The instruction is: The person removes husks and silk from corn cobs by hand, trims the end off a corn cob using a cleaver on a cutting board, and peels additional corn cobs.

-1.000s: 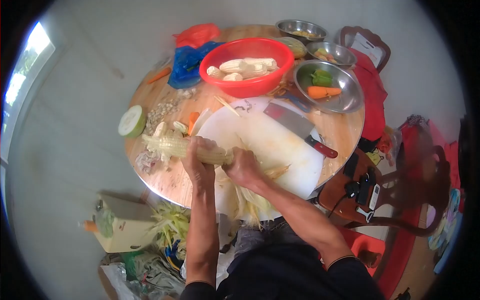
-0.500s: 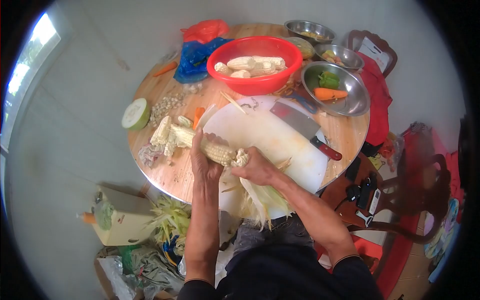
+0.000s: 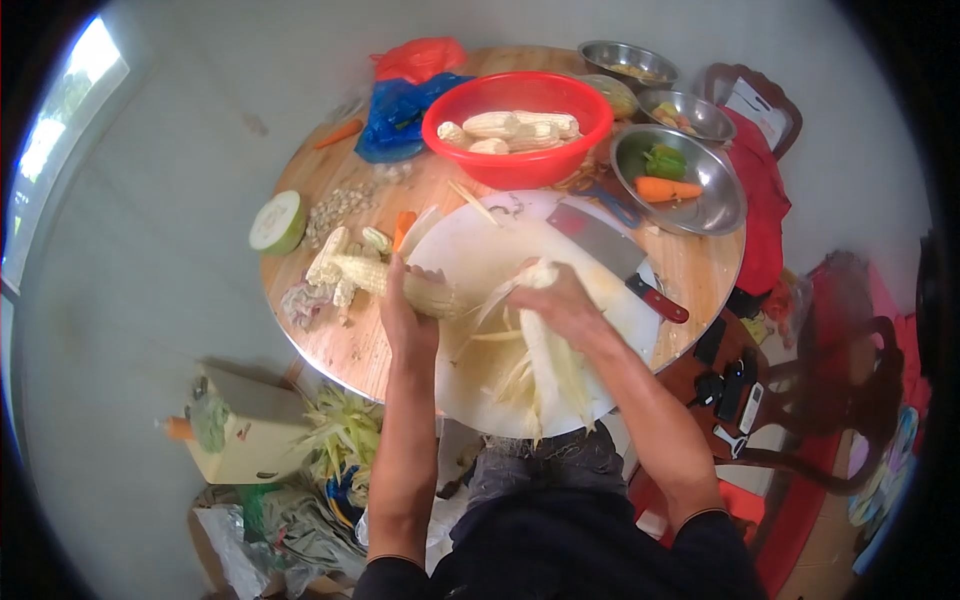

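My left hand (image 3: 408, 305) is closed around a peeled ear of corn (image 3: 436, 297), held over the left part of the white cutting board (image 3: 470, 390). To its right, my right hand (image 3: 552, 297) grips a bunch of pale corn husk (image 3: 545, 365), whose leaves hang toward the board's near edge. Husk and corn are apart, though a few thin strands lie between them. More peeled corn (image 3: 328, 255) lies on the wood just left of my left hand. A cleaver (image 3: 600, 240) with a red-brown handle rests flat on the board beyond my right hand.
At the back of the round table stands a red basin (image 3: 515, 165) of peeled corn. Steel bowls stand at the right, the nearest (image 3: 720, 205) holding a carrot and green pepper. A cut gourd (image 3: 277, 222) sits left. Husks (image 3: 345, 430) fill a spot below the table.
My right hand has moved right, away from the corn's end, taking the husk with it. My left hand still holds the ear in nearly the same place.
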Action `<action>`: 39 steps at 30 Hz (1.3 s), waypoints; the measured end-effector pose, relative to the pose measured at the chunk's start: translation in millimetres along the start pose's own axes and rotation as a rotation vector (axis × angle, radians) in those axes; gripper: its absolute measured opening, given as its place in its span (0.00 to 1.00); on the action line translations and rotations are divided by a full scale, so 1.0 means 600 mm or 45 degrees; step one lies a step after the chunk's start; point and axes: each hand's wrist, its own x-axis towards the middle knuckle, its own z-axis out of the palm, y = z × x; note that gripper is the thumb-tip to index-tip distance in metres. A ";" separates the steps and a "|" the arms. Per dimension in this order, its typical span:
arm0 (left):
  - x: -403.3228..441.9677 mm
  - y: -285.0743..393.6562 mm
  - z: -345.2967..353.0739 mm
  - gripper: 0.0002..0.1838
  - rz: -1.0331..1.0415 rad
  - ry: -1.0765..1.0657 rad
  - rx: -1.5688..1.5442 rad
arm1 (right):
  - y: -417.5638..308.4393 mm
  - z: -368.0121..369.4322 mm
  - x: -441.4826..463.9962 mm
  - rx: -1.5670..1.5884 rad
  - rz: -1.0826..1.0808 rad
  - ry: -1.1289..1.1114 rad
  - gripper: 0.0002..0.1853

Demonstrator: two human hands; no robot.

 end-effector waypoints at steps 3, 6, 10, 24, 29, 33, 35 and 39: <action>-0.015 0.021 0.026 0.13 0.562 -0.067 1.196 | -0.022 -0.043 0.008 0.072 -0.084 0.093 0.12; -0.013 0.038 0.060 0.13 0.638 -0.164 1.344 | -0.050 -0.078 0.002 0.391 -0.151 0.190 0.08; 0.054 0.054 0.028 0.12 0.526 -0.301 0.853 | -0.086 -0.115 -0.002 0.546 -0.326 0.246 0.05; 0.055 0.192 0.023 0.33 -0.028 -0.009 0.276 | 0.036 0.092 -0.131 0.438 -0.399 0.086 0.19; 0.031 0.251 0.059 0.35 -0.048 -0.087 0.348 | 0.064 0.279 -0.163 0.267 -0.048 -0.413 0.22; 0.005 0.273 0.110 0.34 -0.101 -0.040 0.390 | 0.131 0.449 -0.088 0.435 -0.031 -0.254 0.32; -0.002 0.271 0.118 0.34 -0.098 -0.050 0.395 | 0.146 0.504 -0.043 0.234 -0.230 -0.072 0.42; -0.010 0.247 0.088 0.33 -0.133 -0.066 0.367 | 0.174 0.494 -0.066 -0.407 -0.383 -0.249 0.44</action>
